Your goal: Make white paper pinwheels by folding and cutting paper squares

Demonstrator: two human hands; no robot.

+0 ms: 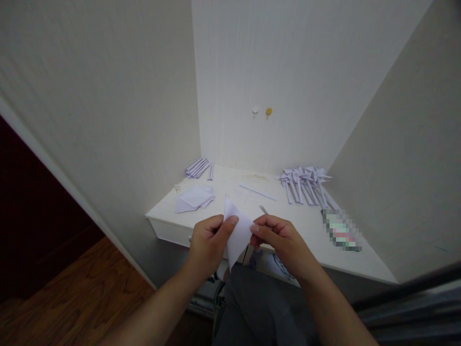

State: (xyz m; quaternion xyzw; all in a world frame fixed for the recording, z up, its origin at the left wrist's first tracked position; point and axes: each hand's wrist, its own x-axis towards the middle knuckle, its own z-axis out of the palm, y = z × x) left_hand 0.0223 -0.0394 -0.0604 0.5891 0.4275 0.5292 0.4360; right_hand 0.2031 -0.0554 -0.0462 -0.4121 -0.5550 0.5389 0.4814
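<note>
Folded white paper (236,233) between left hand (207,245) and right hand (281,240).

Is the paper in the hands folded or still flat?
Folded. The paper shows a pointed, triangular shape with a crease line, pinched by the left hand and right hand above the desk edge.

My head camera, the only view, looks forward and down from just above my lap, close to the near edge of the white desk (309,226) (its far edge meets the wall corner).
</note>
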